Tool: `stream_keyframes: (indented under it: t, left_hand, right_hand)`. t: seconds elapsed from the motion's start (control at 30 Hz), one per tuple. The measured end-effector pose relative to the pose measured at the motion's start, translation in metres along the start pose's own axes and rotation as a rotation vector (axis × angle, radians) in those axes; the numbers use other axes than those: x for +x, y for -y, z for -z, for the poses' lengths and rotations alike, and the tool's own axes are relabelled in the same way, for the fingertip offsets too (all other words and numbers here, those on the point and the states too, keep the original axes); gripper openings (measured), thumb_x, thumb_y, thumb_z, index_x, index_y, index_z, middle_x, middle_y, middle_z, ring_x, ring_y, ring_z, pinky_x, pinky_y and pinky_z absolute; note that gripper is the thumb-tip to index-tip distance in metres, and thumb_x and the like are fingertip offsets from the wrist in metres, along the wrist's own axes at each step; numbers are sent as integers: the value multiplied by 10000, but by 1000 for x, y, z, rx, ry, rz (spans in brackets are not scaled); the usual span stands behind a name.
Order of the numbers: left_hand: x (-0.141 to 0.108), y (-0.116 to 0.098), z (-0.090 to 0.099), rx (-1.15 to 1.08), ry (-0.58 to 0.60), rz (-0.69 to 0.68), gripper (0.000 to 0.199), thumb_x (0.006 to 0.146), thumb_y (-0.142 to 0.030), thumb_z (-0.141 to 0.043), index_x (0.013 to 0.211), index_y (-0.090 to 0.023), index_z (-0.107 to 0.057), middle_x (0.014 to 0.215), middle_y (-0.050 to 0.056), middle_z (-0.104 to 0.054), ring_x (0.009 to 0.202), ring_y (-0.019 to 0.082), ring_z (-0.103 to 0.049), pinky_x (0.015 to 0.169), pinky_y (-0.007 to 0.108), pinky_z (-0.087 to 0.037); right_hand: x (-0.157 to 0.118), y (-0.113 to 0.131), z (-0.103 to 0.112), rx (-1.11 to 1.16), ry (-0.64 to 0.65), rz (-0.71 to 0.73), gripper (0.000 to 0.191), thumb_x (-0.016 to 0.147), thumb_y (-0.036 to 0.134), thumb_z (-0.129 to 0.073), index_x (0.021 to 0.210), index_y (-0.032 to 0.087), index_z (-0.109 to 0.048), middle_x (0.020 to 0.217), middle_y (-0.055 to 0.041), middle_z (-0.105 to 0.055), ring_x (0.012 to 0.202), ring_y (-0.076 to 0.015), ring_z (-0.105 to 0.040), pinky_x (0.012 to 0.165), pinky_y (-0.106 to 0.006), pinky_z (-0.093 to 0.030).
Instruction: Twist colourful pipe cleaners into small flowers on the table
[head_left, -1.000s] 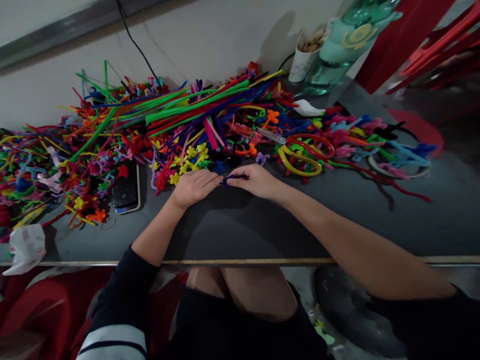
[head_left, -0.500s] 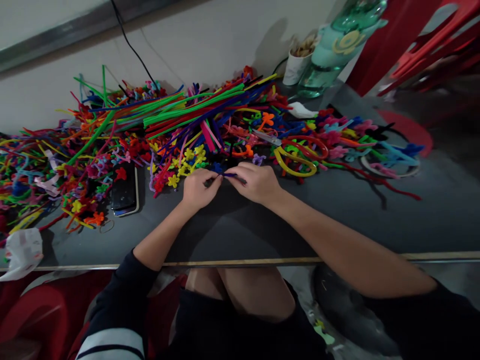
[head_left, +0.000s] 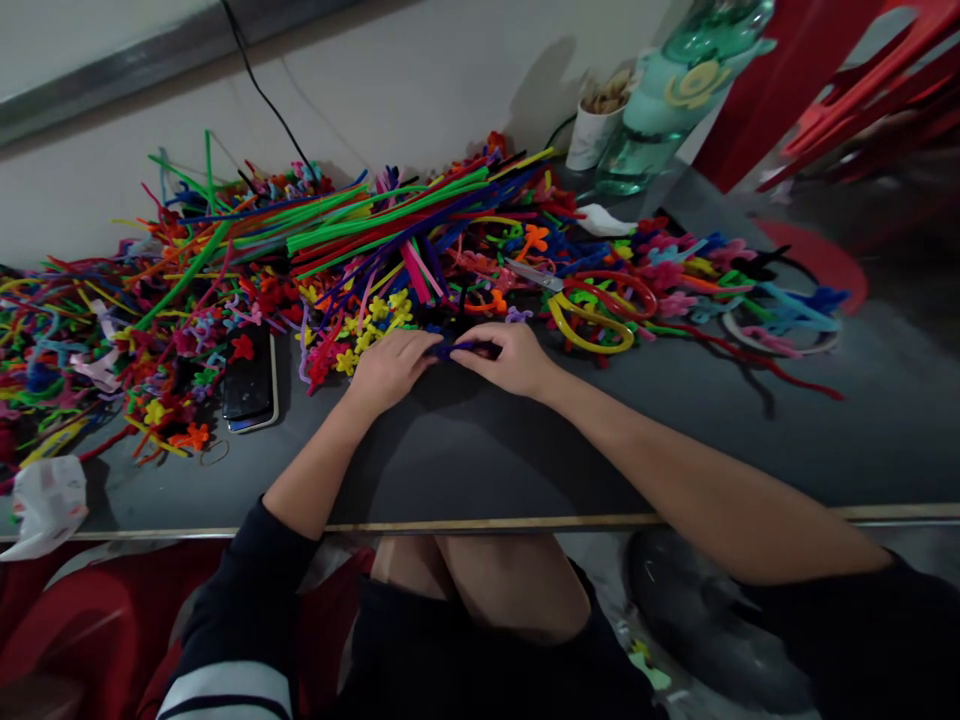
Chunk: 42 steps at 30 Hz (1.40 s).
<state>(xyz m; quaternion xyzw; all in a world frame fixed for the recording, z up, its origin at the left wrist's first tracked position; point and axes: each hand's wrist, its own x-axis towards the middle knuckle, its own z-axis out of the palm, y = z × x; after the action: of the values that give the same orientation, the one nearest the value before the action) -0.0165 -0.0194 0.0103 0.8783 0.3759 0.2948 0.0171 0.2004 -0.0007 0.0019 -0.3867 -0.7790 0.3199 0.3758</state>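
Note:
Between my two hands, just above the dark table (head_left: 480, 450), is a small dark blue-purple pipe cleaner piece (head_left: 444, 351). My left hand (head_left: 394, 368) pinches its left end, with the fingers pressed together. On its other side my right hand (head_left: 512, 360) grips it between thumb and index finger. The shape of the piece is hard to make out. Yellow flower shapes (head_left: 375, 320) made of pipe cleaner lie just beyond my left hand, and a bundle of long green pipe cleaners (head_left: 390, 212) rests on the heap behind.
Scissors with yellow and red handles (head_left: 592, 335) lie right of my hands. At the left are a phone (head_left: 249, 385) and a crumpled white plastic bag (head_left: 49, 505). A paper cup (head_left: 592, 135) and a green bottle (head_left: 651, 120) stand at the back right.
My left hand has shifted slightly left and turned, its back now more upward. The right hand's fingers have moved a little, and more of the blue-purple piece shows between the hands.

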Motion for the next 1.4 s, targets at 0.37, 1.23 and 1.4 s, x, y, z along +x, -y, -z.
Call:
stream_keyframes:
  t: [0.37, 1.23, 1.4]
  left_hand:
    - [3, -13, 22, 317, 146, -334, 259, 993, -207, -397, 1033, -186, -652, 945, 87, -713, 918, 173, -652, 626, 296, -401]
    - [7, -20, -16, -833, 89, 485, 550, 897, -663, -400, 632, -184, -456, 552, -32, -408, 495, 80, -362, 496, 239, -322]
    - [5, -14, -20, -989, 60, 555, 550, 835, -708, -483, 654, -191, -438, 567, -42, -371, 483, 72, -319, 458, 234, -283]
  right_hand:
    - [1, -1, 3, 175, 169, -35, 306, 785, 465, -657, 789, 168, -734, 702, -44, -692, 614, -144, -568, 589, -278, -428]
    - [-3, 16, 2, -192, -136, 266, 235, 851, 426, -608, 744, 243, -710, 617, -37, -578, 741, -220, -564, 783, -403, -423]
    - [-4, 23, -11, 193, -153, -67, 303, 792, 483, -648, 721, 189, -658, 642, -17, -562, 625, -153, -493, 631, -324, -427]
